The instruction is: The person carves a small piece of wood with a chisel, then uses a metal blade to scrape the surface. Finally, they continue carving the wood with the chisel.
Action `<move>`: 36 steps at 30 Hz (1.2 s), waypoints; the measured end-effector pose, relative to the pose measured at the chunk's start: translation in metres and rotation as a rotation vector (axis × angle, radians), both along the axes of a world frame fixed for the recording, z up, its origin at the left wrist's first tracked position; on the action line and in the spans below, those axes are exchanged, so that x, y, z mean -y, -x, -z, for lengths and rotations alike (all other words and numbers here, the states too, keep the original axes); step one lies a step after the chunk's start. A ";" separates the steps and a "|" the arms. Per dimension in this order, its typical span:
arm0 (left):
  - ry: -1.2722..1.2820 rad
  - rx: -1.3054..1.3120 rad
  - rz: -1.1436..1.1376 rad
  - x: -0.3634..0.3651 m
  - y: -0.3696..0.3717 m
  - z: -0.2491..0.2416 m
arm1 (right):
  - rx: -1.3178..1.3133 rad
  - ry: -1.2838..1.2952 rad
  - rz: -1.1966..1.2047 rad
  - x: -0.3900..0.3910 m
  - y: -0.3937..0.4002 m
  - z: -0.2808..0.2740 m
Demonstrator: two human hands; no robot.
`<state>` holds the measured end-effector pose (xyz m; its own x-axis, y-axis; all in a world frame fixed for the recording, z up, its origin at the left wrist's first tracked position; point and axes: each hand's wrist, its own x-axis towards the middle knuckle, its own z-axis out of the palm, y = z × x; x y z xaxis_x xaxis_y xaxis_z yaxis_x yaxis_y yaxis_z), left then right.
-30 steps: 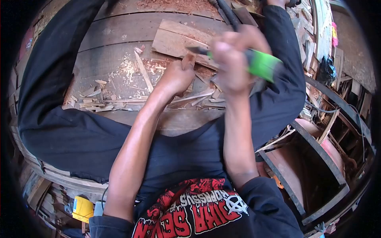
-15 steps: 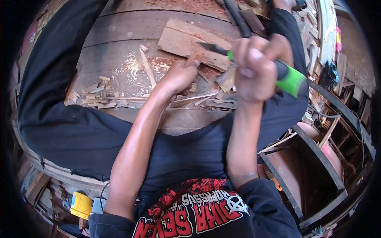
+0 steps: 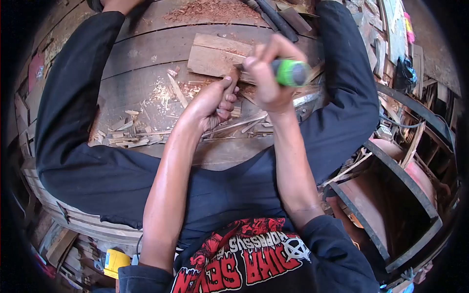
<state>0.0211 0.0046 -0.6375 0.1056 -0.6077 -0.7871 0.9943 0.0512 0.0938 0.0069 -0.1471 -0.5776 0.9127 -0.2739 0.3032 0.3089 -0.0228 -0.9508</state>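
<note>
The stick [image 3: 233, 79], clasped in the left grip [image 3: 213, 104], slants forward, its far end just left of the right grip [image 3: 269, 80], clenched round a green tool [image 3: 293, 73]

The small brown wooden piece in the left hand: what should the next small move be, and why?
Perhaps a light, short stroke of the green-and-black-handled tool against the upper end of the small brown wooden piece: the left hand grips the piece firmly, leaving that end exposed, and the right hand holds the tool nearby, though motion blurs it.
</note>
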 end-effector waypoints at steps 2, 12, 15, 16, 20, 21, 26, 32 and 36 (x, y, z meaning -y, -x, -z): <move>0.092 -0.249 -0.166 -0.007 0.005 0.007 | 0.004 -0.280 0.025 -0.001 0.006 -0.032; 0.040 -0.271 -0.206 -0.001 0.008 0.010 | -0.046 -0.444 0.055 0.015 0.005 -0.048; 0.084 -0.296 -0.211 0.002 0.013 0.017 | 0.015 0.100 -0.056 0.015 0.007 0.034; 0.120 -0.302 -0.209 0.001 0.015 0.019 | 0.006 0.177 -0.055 0.013 0.006 0.020; 0.069 -0.277 -0.238 0.002 0.015 0.011 | 0.093 -0.502 -0.060 0.017 -0.002 -0.028; 0.055 -0.278 -0.243 0.003 0.015 0.012 | 0.088 -0.417 -0.046 0.017 -0.001 -0.031; 0.073 -0.255 -0.235 0.006 0.014 0.016 | 0.072 -0.049 -0.021 0.011 -0.006 0.005; 0.138 -0.276 -0.275 0.007 0.017 0.011 | 0.080 0.006 -0.062 0.009 0.002 0.008; 0.103 -0.294 -0.326 0.004 0.019 0.010 | 0.098 -0.230 -0.025 0.017 -0.001 -0.031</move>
<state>0.0017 0.0003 -0.6479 0.0851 -0.6565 -0.7495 0.9082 0.3605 -0.2127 0.0075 -0.1643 -0.5465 0.8892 -0.3239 0.3232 0.3981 0.1995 -0.8954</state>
